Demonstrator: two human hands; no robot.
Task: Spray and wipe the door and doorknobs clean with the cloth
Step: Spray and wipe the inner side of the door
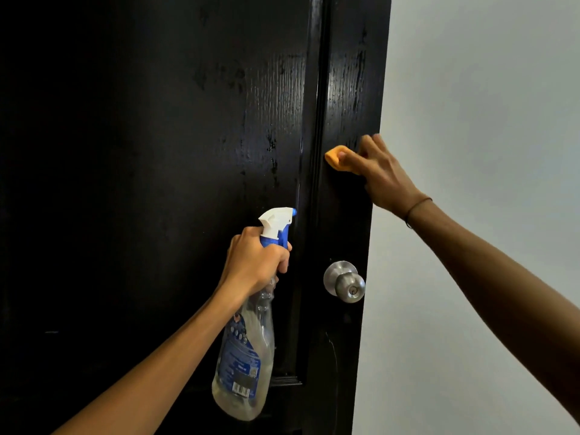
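Note:
A glossy black door (175,127) fills the left and middle of the view, wet streaks showing on its upper panel. A silver doorknob (345,282) sits near the door's right edge. My left hand (255,263) grips the neck of a clear spray bottle (243,353) with a white and blue trigger head, nozzle pointing at the door. My right hand (381,174) presses a folded orange cloth (337,158) against the door's right stile, above the knob, with fingers wrapped round the cloth.
A plain pale wall (489,120) lies to the right of the door's free edge. A thin band circles my right wrist. A raised panel moulding (317,127) runs down the door between my hands.

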